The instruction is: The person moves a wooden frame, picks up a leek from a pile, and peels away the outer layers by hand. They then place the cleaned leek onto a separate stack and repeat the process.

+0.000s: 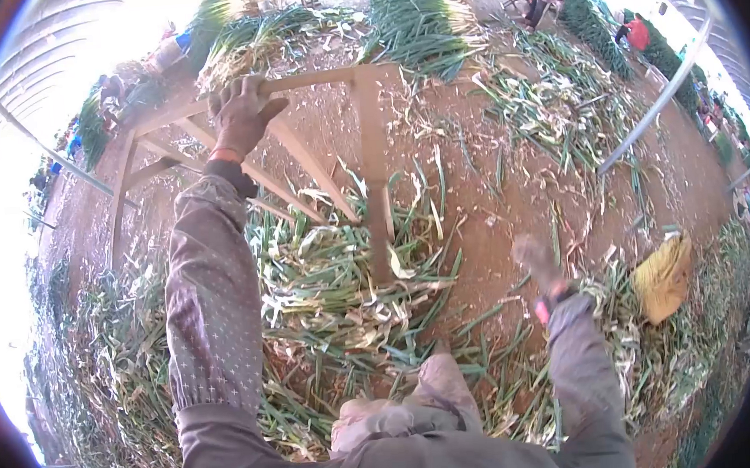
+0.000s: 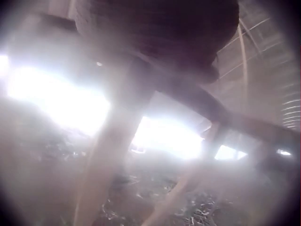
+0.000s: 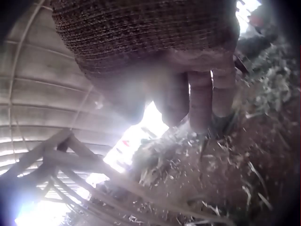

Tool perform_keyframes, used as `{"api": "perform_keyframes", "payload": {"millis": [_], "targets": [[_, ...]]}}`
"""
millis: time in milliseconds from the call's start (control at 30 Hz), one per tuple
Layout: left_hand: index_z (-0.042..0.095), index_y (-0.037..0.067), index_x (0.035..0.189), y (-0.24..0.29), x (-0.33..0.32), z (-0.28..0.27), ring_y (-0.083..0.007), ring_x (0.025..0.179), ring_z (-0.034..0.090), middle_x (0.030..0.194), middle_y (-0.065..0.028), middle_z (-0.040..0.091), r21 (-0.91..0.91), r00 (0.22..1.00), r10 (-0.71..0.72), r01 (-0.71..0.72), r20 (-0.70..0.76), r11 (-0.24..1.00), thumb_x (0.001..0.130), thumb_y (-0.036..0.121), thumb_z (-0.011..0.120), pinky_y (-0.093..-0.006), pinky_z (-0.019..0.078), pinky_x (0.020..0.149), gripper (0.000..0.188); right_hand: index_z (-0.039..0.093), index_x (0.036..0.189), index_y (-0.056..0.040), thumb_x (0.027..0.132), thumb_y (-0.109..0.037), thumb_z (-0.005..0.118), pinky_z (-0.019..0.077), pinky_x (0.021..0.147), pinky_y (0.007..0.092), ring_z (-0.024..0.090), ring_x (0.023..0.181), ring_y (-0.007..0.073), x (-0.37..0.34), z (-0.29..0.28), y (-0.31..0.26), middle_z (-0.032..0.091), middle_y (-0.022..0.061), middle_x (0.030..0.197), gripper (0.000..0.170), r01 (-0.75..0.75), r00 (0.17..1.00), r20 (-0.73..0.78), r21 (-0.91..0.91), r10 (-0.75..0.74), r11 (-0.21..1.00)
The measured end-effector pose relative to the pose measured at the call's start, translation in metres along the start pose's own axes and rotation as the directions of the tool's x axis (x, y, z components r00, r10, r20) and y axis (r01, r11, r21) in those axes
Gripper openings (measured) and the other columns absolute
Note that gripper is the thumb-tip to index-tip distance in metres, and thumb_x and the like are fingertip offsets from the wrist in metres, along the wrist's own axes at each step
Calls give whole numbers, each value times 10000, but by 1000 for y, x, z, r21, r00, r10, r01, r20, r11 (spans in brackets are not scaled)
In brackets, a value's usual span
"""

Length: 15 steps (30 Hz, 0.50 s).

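At upper left, the wooden frame (image 1: 372, 147), its top rail (image 1: 316, 79) crosswise, is gripped by the left hand (image 1: 243, 117); the right hand (image 1: 537, 259), loosely relaxed, is held apart.

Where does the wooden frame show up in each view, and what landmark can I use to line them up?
Head: left of centre towards the top, the wooden frame with the left hand on its top bar.
Left wrist: its hazy bars run from mid-picture to the bottom edge and off to the right.
Right wrist: lower left, slats running towards bottom centre.
Shared landmark: the ribbed roof, upper corners, upper right and left respectively.
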<state>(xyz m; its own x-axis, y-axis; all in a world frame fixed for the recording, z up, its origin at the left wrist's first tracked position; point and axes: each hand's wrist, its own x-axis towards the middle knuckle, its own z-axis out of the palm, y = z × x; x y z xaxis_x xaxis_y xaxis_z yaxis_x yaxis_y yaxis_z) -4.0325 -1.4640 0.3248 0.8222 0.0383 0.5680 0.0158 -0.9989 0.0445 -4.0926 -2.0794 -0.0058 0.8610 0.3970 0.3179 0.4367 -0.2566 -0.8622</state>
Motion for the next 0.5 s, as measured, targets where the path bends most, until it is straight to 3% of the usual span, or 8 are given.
{"api": "perform_keyframes", "payload": {"millis": [33,67,133,167,200,233,300,500], "targets": [[542,187,1254,2,12,8,-282,1200,472,1191,-53,568,22,999,-32,32,-13,999,836,513,668,-474,199,1095,545,633,1041,-77,865,-98,562,516,787,309,620,934,202,-18,2,10,643,47,983,191,-158,957,178,-347,231,924],[537,185,1260,2,20,11,-288,1200,471,1196,-60,566,32,1000,-17,18,-14,999,837,508,665,-475,204,1091,547,635,1053,-93,844,-113,583,519,812,323,622,960,205,-30,9,-5,647,39,1002,216,-37,832,341,-753,437,657],[526,180,1272,0,27,13,-301,1201,469,1206,-74,561,56,1000,12,-11,-4,998,841,499,660,-478,213,1084,553,640,1078,-125,803,-142,625,527,861,352,625,1013,212,-58,26,-37,654,23,1041,276,371,566,504,-863,653,344],[521,176,1277,-3,32,11,-308,1202,465,1214,-83,556,68,1000,2,-4,31,998,842,492,657,-476,220,1080,555,642,1069,-117,819,-195,640,527,819,336,639,968,202,-78,25,-27,663,21,1015,262,179,578,469,-871,668,457],[516,172,1282,-8,34,9,-316,1203,462,1222,-91,551,75,998,-8,3,69,997,843,485,654,-474,226,1075,557,645,1060,-109,835,-248,655,527,777,319,652,923,192,-99,18,-14,671,19,990,265,-445,611,329,-610,720,656],[511,169,1287,-11,35,8,-324,1204,458,1229,-100,546,80,994,-20,12,110,997,844,479,651,-472,233,1070,559,647,1051,-100,851,-301,670,527,735,303,665,878,182,-117,10,-7,679,16,965,284,-842,535,213,50,818,537],[504,161,1290,-21,43,3,-331,1222,442,1258,-107,527,70,983,-6,-6,182,998,852,459,633,-462,224,1087,546,652,1033,-83,883,-407,700,527,652,270,691,788,162,-118,-2,-6,696,12,915,360,-835,499,169,355,850,420],[472,101,1286,-39,77,25,-370,1158,477,1218,-180,545,139,967,-46,12,249,990,875,395,512,-455,296,1025,507,632,1097,-62,896,-326,689,532,665,264,694,793,160,-47,-44,37,689,34,948,337,-817,517,141,375,844,438]]}}
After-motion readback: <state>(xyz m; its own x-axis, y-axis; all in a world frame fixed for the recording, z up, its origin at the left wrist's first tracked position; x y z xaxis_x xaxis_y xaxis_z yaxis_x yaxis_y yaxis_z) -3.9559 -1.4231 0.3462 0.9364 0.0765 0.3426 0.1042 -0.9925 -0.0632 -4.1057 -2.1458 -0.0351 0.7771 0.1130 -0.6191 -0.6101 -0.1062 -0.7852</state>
